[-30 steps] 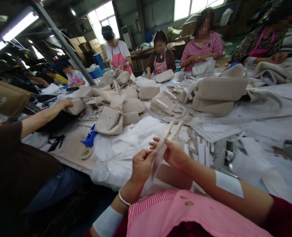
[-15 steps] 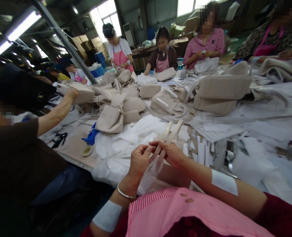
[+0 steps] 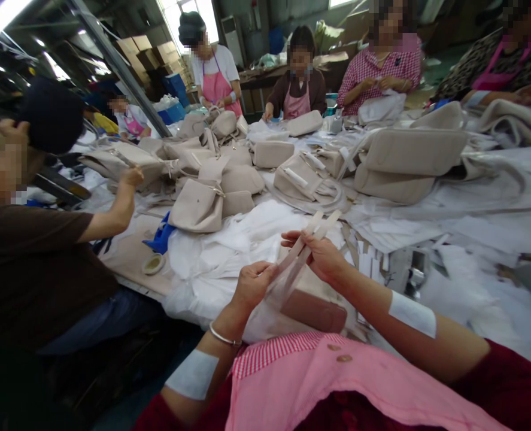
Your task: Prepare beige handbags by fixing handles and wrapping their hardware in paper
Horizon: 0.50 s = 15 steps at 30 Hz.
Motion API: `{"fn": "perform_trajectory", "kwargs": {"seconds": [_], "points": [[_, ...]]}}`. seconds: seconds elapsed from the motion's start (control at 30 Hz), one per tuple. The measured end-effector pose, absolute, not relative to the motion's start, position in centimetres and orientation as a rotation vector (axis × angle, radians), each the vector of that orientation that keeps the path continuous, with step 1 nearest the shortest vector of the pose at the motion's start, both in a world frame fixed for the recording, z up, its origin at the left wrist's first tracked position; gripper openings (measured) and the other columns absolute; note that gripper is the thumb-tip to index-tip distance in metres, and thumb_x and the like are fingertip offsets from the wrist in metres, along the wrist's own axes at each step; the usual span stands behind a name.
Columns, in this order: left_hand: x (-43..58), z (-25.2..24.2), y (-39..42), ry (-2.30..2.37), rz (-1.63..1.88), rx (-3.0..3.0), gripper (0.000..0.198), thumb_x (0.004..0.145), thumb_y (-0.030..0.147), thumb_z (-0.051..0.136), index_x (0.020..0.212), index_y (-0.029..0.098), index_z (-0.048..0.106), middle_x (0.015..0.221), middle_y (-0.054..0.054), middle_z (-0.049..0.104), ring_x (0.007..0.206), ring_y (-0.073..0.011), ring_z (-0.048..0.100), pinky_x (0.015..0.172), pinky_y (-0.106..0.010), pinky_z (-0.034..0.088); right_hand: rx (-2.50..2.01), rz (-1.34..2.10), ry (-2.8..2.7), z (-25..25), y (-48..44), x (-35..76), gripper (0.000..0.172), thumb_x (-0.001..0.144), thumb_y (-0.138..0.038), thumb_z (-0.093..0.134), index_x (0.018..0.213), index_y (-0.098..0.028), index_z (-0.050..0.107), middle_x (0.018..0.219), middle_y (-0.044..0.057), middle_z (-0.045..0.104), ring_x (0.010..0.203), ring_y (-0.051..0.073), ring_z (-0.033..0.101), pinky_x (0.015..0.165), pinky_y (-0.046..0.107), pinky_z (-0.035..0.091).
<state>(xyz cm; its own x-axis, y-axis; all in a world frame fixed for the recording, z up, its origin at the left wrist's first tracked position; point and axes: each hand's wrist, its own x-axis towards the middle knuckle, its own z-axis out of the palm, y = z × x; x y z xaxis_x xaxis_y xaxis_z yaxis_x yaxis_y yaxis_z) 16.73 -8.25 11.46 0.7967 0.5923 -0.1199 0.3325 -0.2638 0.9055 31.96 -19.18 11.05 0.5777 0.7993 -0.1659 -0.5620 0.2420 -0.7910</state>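
Two light beige bag straps (image 3: pixel 297 254) run side by side between my hands, their free ends pointing up and away. My left hand (image 3: pixel 255 284) pinches them lower down, thumb on top. Higher up, my right hand (image 3: pixel 322 256) is closed around both straps, with some fingers reaching past them. Thin clear wrapping hangs about the straps under my hands. Just below lies a beige handbag (image 3: pixel 314 305), close to my apron and partly covered by that wrapping.
Beige handbags (image 3: pixel 197 206) are piled across the table's middle. White wrapping sheets (image 3: pixel 220 257) lie left of my hands, near a blue tape dispenser (image 3: pixel 160 233) and a tape roll (image 3: pixel 152 263). A metal dispenser (image 3: pixel 412 272) stands right. Co-workers surround the table; one (image 3: pixel 45 257) sits close left.
My right hand has moved up and slightly right along the straps, farther from my left hand. The co-worker at left has raised a hand to the cap and sits more upright.
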Motion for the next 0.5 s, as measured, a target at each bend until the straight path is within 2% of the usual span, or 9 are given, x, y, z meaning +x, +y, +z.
{"fn": "perform_trajectory", "kwargs": {"seconds": [0.2,0.33,0.4,0.5], "points": [[18.3,16.5,-8.9,0.733,0.582,1.781,0.025,0.081,0.038,0.063,0.073,0.017,0.075,0.065,0.0,0.064,0.063,-0.0137,0.055,0.06,-0.023,0.043,-0.944,0.799,-0.428,15.7,-18.3,33.1,0.035,0.084,-0.051,0.063,0.095,-0.02,0.075,0.109,0.008,0.073,0.103,0.026,0.066,0.094,0.041,0.048],[18.5,17.3,-8.7,0.787,0.674,1.805,0.024,0.082,0.038,0.064,0.079,0.018,0.077,0.067,0.0,0.067,0.066,-0.0141,0.057,0.063,-0.023,0.045,-0.938,0.751,-0.44,17.0,-18.5,33.5,0.035,0.084,-0.052,0.063,0.095,-0.021,0.075,0.106,0.007,0.073,0.104,0.026,0.066,0.097,0.042,0.047],[18.6,16.8,-8.6,0.706,0.555,1.772,0.021,0.08,0.035,0.066,0.082,0.018,0.078,0.076,-0.002,0.071,0.074,-0.0163,0.062,0.071,-0.025,0.049,-0.931,0.776,-0.476,16.9,-18.7,33.6,0.037,0.085,-0.053,0.061,0.096,-0.021,0.075,0.109,0.008,0.073,0.105,0.026,0.065,0.098,0.043,0.046],[18.8,15.8,-8.7,0.569,0.439,1.658,0.012,0.074,0.028,0.072,0.078,0.019,0.077,0.106,-0.008,0.071,0.103,-0.0221,0.062,0.094,-0.033,0.047,-0.921,0.834,-0.561,16.5,-19.0,33.5,0.039,0.086,-0.055,0.058,0.099,-0.023,0.075,0.121,0.007,0.069,0.113,0.027,0.061,0.099,0.043,0.045]]}}
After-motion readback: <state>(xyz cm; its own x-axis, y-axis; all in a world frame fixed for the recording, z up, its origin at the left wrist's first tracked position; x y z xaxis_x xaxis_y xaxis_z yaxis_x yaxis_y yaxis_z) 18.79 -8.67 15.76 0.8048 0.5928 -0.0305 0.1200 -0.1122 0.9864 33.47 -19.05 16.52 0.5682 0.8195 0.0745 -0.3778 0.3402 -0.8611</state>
